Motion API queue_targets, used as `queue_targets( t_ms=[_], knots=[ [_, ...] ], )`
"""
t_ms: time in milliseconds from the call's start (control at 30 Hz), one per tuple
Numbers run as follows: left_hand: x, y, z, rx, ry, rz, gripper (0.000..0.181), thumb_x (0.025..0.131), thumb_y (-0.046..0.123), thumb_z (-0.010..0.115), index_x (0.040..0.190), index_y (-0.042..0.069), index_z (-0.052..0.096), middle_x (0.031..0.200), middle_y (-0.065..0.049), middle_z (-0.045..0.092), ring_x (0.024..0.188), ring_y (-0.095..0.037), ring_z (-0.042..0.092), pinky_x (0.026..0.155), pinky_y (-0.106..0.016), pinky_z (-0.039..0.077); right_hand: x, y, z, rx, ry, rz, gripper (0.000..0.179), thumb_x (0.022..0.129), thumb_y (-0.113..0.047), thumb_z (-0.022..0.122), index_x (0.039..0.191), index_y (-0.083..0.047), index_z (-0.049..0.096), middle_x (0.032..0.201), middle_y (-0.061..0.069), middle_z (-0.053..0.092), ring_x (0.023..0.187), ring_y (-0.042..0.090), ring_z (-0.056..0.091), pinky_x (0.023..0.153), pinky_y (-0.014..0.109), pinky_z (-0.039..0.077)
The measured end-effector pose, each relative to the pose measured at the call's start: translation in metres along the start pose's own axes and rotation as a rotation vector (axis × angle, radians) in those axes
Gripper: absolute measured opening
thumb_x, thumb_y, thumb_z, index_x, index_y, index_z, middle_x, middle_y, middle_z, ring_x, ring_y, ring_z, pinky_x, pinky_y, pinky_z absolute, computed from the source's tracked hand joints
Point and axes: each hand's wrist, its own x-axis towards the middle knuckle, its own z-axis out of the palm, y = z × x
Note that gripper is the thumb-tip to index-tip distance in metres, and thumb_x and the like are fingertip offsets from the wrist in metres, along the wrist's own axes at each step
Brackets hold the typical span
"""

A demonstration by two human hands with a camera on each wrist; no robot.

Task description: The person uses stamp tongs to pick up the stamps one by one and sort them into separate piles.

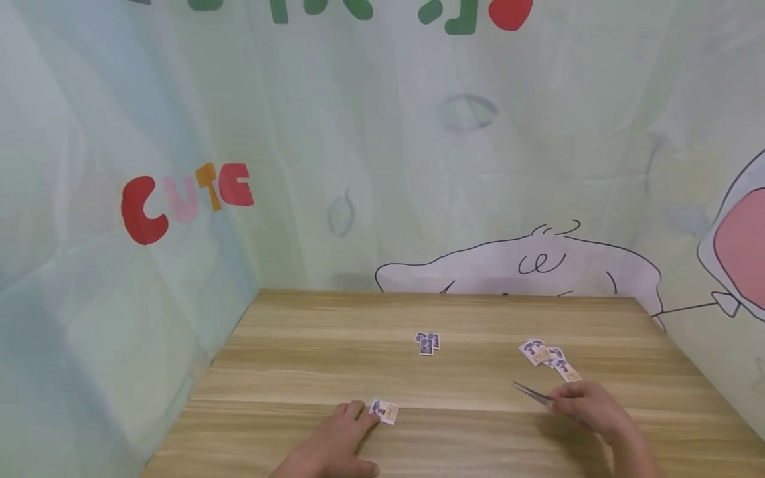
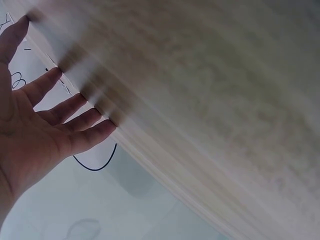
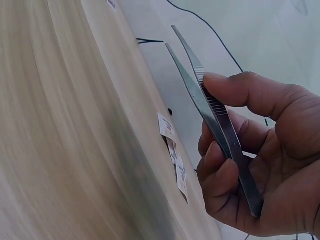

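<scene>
My left hand (image 1: 337, 441) rests on the wooden table with its fingers spread. One fingertip touches the edge of a small stamp-like paper piece (image 1: 385, 411) with a coloured print. In the left wrist view the fingertips of the left hand (image 2: 45, 125) press on the tabletop. My right hand (image 1: 592, 408) holds metal tweezers (image 1: 532, 392) above the table. Seen from the right wrist, the tweezers (image 3: 200, 97) are pinched between thumb and fingers, their tips apart with nothing between them. Just beyond that hand lies a loose pile of similar printed papers (image 1: 550, 357).
A small cluster of darker stamp-like papers (image 1: 427, 343) lies near the middle of the wooden table (image 1: 323, 358). A printed cloth (image 1: 388, 166) with letters and drawings hangs behind the table and along its left side.
</scene>
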Motion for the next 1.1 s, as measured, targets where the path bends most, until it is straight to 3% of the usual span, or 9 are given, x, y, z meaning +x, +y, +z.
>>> queue_targets(
  t_ms=[267, 533, 800, 1100],
  knots=[
    [0.001, -0.004, 0.002, 0.025, 0.076, 0.060, 0.070, 0.070, 0.046, 0.071, 0.126, 0.009, 0.055, 0.120, -0.012, 0.048, 0.106, -0.026, 0.045, 0.089, -0.045, 0.043, 0.012, -0.006, 0.015, 0.027, -0.070, -0.084, 0.027, 0.078, -0.011, 0.069, 0.096, 0.008, 0.064, 0.083, 0.006, 0.061, 0.070, 0.018, 0.048, 0.059, 0.029, 0.041],
    [0.000, -0.002, 0.000, 0.006, 0.063, 0.048, 0.070, 0.070, 0.046, 0.071, 0.127, 0.009, 0.054, 0.121, -0.012, 0.047, 0.108, -0.026, 0.045, 0.090, -0.045, 0.042, 0.019, -0.012, 0.031, 0.122, -0.163, -0.108, 0.024, 0.076, -0.003, 0.065, 0.095, 0.010, 0.062, 0.074, 0.003, 0.057, 0.051, 0.007, 0.040, 0.045, 0.019, 0.034],
    [-0.001, 0.001, 0.000, -0.006, 0.007, 0.004, 0.071, 0.070, 0.049, 0.071, 0.129, 0.013, 0.054, 0.125, -0.011, 0.048, 0.109, -0.026, 0.045, 0.091, -0.046, 0.042, 0.023, -0.022, 0.051, 0.120, -0.185, -0.104, 0.024, 0.071, -0.004, 0.069, 0.091, 0.009, 0.064, 0.073, 0.002, 0.058, 0.055, 0.009, 0.043, 0.045, 0.019, 0.034],
    [0.000, -0.001, -0.001, 0.004, 0.039, 0.023, 0.070, 0.070, 0.049, 0.072, 0.127, 0.013, 0.055, 0.121, -0.008, 0.048, 0.104, -0.023, 0.045, 0.088, -0.043, 0.043, 0.031, -0.035, 0.073, 0.126, -0.214, -0.160, 0.022, 0.070, -0.004, 0.071, 0.088, 0.007, 0.065, 0.072, 0.003, 0.060, 0.064, 0.017, 0.051, 0.054, 0.026, 0.041]
  ],
)
